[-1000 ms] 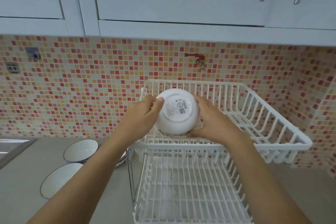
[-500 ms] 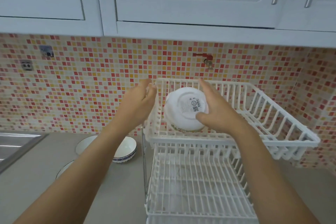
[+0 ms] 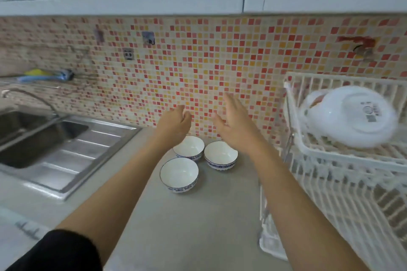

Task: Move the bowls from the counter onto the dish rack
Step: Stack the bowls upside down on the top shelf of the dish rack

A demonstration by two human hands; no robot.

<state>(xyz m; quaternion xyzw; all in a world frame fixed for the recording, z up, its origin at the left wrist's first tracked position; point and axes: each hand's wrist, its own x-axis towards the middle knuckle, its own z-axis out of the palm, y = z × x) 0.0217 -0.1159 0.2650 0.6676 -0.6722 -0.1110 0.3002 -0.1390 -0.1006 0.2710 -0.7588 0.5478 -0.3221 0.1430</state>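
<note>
Both hands are hovering empty above the table. The left hand is loosely curled, the right hand is spreading its fingers open, neither touching anything. Three blue-rimmed bowls are sitting upright just below the fingers, clustered near the tiled wall. A white bowl is lying tilted in the dish rack's upper tier, well apart to the right.

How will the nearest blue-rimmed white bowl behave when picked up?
The nearest blue-rimmed white bowl looks like glazed ceramic: probably rigid, breakable, somewhat slick. Upright on a narrow foot on the grey counter, it could tip if nudged at the rim.
</note>
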